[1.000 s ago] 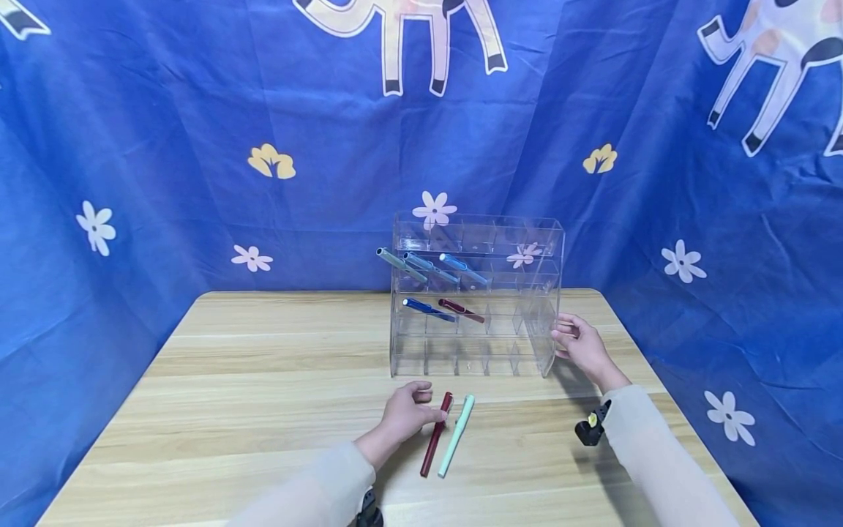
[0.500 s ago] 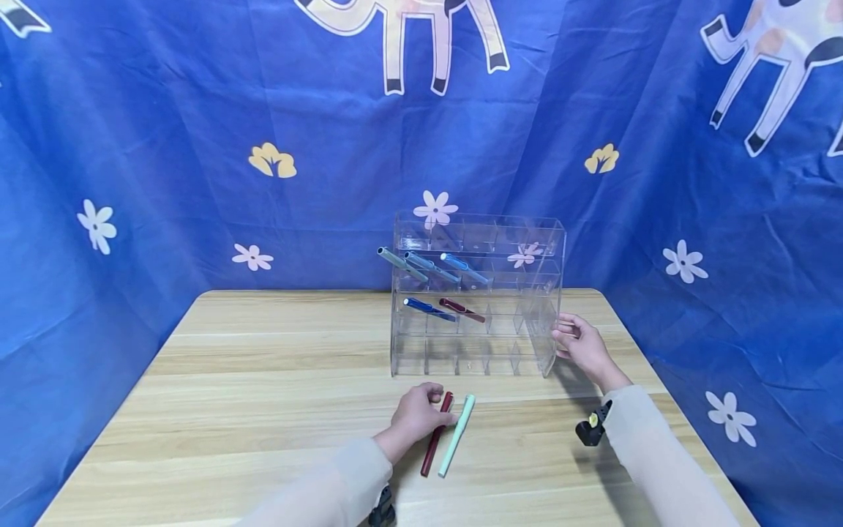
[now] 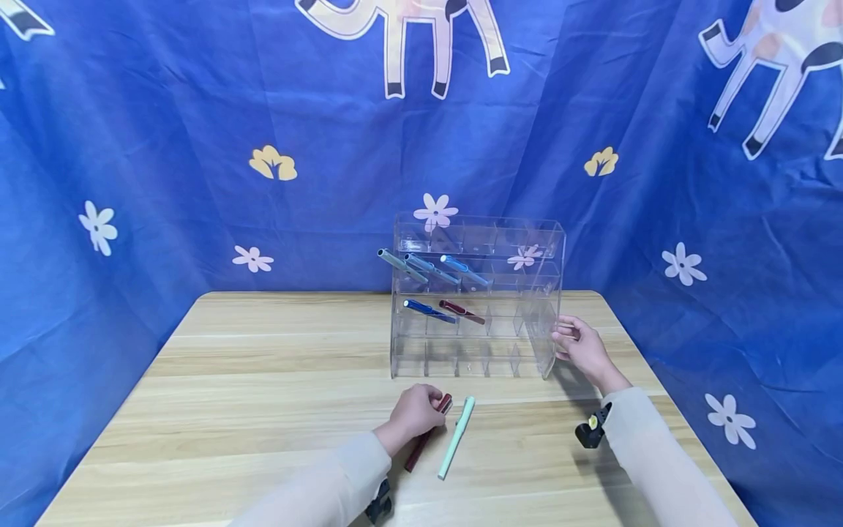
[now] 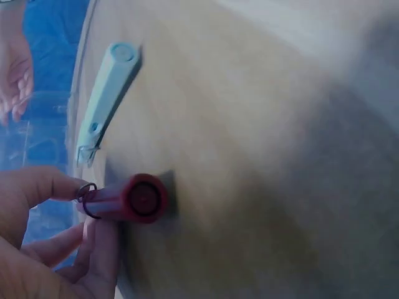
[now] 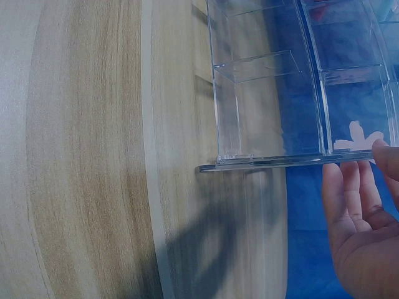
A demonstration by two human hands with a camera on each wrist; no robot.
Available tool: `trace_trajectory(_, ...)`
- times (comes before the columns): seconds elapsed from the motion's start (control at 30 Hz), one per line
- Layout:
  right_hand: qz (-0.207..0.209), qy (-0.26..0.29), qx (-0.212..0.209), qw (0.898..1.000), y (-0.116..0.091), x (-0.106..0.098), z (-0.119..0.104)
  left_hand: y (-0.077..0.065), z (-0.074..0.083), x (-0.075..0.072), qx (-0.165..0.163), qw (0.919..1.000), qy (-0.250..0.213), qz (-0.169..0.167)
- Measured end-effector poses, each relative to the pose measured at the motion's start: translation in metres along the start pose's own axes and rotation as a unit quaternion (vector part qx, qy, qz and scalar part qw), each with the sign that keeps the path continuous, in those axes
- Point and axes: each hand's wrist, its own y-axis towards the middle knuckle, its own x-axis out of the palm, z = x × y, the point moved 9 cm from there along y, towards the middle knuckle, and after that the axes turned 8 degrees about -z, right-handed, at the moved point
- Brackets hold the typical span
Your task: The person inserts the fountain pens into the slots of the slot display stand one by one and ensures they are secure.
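My left hand (image 3: 416, 411) pinches a dark red pen (image 3: 418, 450) between thumb and fingers, low over the wooden table. In the left wrist view this red pen (image 4: 128, 200) points its round end at the camera, its clip beside the thumb. A mint green pen (image 3: 456, 439) lies on the table just right of it. My right hand (image 3: 585, 351) touches the right side panel of a clear acrylic pen rack (image 3: 503, 348). In the right wrist view the fingertips (image 5: 333, 177) of this hand rest at the panel's outer side, fairly straight.
Several pens lie slanted in the rack: a grey-green pen (image 3: 400, 265), blue ones including a light blue pen (image 3: 464, 268), a dark blue pen (image 3: 428, 310) and another dark red pen (image 3: 461, 311). A blue patterned curtain (image 3: 329, 197) hangs behind the table (image 3: 263, 380).
My left hand has moved right onto the red pen and taken hold of it; the pen's near end has shifted left, away from the mint pen. The right hand stays at the rack.
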Motion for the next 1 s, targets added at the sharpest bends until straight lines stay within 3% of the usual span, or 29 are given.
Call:
trace_trajectory(0.13, -0.001, 0.001, 0.000, 1.000, 0.000, 0.000, 0.002, 0.001, -0.005, -0.003, -0.003, 0.9987, -0.046, -0.024)
trace_trajectory(0.27, 0.000, 0.004, 0.002, 1.000, 0.000, 0.000, 0.003, 0.001, -0.012, -0.006, -0.025, 0.9915, -0.117, -0.053)
trace_trajectory(0.37, -0.002, 0.005, 0.002, 1.000, 0.000, 0.000, 0.002, 0.002, -0.014, -0.009, -0.032, 0.9805, -0.175, -0.084)
trace_trajectory(0.6, -0.004, 0.007, 0.002, 1.000, -0.001, 0.001, -0.002, 0.003, -0.010, -0.027, 0.002, 0.9476, -0.286, -0.143)
trace_trajectory(0.77, 0.001, 0.006, 0.007, 1.000, -0.001, 0.001, 0.000, 0.001, -0.009, -0.053, 0.004, 0.9372, -0.329, -0.115)
trace_trajectory(1.0, -0.001, 0.007, 0.004, 1.000, 0.001, 0.000, 0.004, -0.003, -0.006, -0.103, 0.017, 0.9231, -0.380, -0.058)
